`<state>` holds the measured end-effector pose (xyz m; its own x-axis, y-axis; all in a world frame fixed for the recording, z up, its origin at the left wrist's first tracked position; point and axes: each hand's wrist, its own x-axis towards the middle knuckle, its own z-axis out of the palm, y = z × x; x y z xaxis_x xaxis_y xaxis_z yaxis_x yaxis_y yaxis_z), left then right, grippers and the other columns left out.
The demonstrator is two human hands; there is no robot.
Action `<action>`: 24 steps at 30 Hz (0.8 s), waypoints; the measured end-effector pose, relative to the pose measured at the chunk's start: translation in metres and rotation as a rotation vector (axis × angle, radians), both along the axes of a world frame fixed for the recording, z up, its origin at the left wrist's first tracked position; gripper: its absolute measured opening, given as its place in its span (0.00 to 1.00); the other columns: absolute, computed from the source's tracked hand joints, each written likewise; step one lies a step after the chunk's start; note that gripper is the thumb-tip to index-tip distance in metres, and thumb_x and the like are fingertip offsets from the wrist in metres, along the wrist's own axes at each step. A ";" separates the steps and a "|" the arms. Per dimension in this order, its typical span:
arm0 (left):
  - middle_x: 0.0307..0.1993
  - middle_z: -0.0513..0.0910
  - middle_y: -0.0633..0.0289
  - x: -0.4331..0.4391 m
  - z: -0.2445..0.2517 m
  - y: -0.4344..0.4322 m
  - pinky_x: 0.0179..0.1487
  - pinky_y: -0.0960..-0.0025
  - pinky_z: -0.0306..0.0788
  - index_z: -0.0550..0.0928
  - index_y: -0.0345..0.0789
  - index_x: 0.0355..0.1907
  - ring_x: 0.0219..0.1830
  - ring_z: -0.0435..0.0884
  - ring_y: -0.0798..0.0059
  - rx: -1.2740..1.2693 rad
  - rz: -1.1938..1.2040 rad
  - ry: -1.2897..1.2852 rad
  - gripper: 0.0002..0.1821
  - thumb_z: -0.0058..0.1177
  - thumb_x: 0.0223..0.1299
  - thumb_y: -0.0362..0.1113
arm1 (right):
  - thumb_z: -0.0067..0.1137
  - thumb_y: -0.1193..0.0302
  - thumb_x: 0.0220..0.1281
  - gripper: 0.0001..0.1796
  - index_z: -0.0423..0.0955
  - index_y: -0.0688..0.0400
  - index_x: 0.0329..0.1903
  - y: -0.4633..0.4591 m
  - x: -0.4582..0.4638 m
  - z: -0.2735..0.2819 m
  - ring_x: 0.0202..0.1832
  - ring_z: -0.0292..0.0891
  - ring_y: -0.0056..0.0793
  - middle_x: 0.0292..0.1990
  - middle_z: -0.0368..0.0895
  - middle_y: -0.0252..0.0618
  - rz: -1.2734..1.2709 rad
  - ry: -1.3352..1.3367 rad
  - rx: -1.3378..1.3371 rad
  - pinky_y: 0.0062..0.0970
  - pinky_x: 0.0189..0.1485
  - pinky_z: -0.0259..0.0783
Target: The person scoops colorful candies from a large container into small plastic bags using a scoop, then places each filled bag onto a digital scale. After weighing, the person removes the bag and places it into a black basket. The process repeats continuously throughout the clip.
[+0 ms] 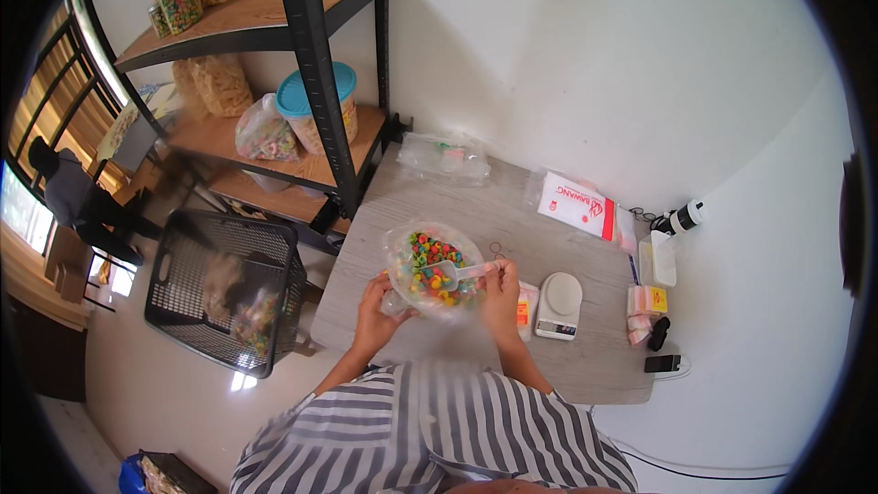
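Observation:
A clear plastic bowl or tub (398, 257) of colourful ring-shaped snack pieces (439, 250) stands before me on the grey wood-grain table (425, 202). My left hand (379, 312) is at its lower left side, fingers on the rim; some clear plastic shows by the palm. In my right hand (501, 288) is the handle of a clear plastic scoop (449, 274), whose blade lies among the pieces. Right of that hand are a white digital kitchen scale (562, 298) and a packet with an orange label (524, 309), partly hidden by the hand.
Clear plastic bags (446, 158) and a red-and-white packet (576, 206) lie along the wall. Small packs (645, 305) and a clear container (658, 261) line the right edge. A black-framed shelf (247, 38) and a black plastic crate (223, 288) stand left; a person (86, 199) is farther off.

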<state>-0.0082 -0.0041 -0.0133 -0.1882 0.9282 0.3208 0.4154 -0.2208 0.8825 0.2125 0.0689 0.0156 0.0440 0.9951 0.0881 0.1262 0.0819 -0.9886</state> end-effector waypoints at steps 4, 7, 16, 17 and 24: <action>0.58 0.78 0.50 -0.001 0.003 0.000 0.65 0.58 0.70 0.77 0.34 0.51 0.64 0.75 0.50 -0.048 -0.022 -0.039 0.34 0.79 0.37 0.29 | 0.49 0.64 0.77 0.10 0.69 0.59 0.46 0.006 0.001 -0.010 0.33 0.73 0.19 0.32 0.76 0.33 -0.011 0.108 0.002 0.23 0.36 0.71; 0.59 0.78 0.50 -0.004 0.010 -0.001 0.64 0.59 0.71 0.77 0.34 0.51 0.63 0.76 0.53 0.007 -0.039 -0.009 0.34 0.78 0.38 0.28 | 0.51 0.65 0.76 0.09 0.70 0.59 0.46 0.010 0.006 -0.010 0.33 0.73 0.19 0.34 0.79 0.35 -0.047 0.229 -0.063 0.23 0.37 0.71; 0.50 0.80 0.58 -0.021 0.047 -0.010 0.47 0.71 0.74 0.75 0.34 0.55 0.41 0.78 0.74 -0.088 -0.040 -0.093 0.37 0.79 0.39 0.32 | 0.57 0.62 0.71 0.14 0.71 0.60 0.46 0.026 0.021 -0.005 0.32 0.74 0.22 0.36 0.82 0.36 -0.117 0.433 -0.160 0.23 0.42 0.70; 0.49 0.80 0.59 -0.021 0.053 -0.010 0.47 0.70 0.74 0.75 0.34 0.56 0.41 0.77 0.74 -0.071 -0.042 -0.104 0.38 0.79 0.39 0.32 | 0.57 0.62 0.71 0.14 0.71 0.60 0.46 0.028 0.023 -0.003 0.32 0.74 0.21 0.36 0.82 0.35 -0.126 0.454 -0.169 0.23 0.42 0.69; 0.43 0.79 0.60 -0.006 0.087 -0.001 0.50 0.67 0.72 0.73 0.34 0.58 0.44 0.77 0.72 -0.019 -0.035 -0.043 0.41 0.80 0.38 0.36 | 0.58 0.62 0.71 0.11 0.71 0.56 0.42 0.033 0.032 0.029 0.32 0.73 0.19 0.33 0.81 0.33 -0.071 0.521 -0.144 0.22 0.39 0.68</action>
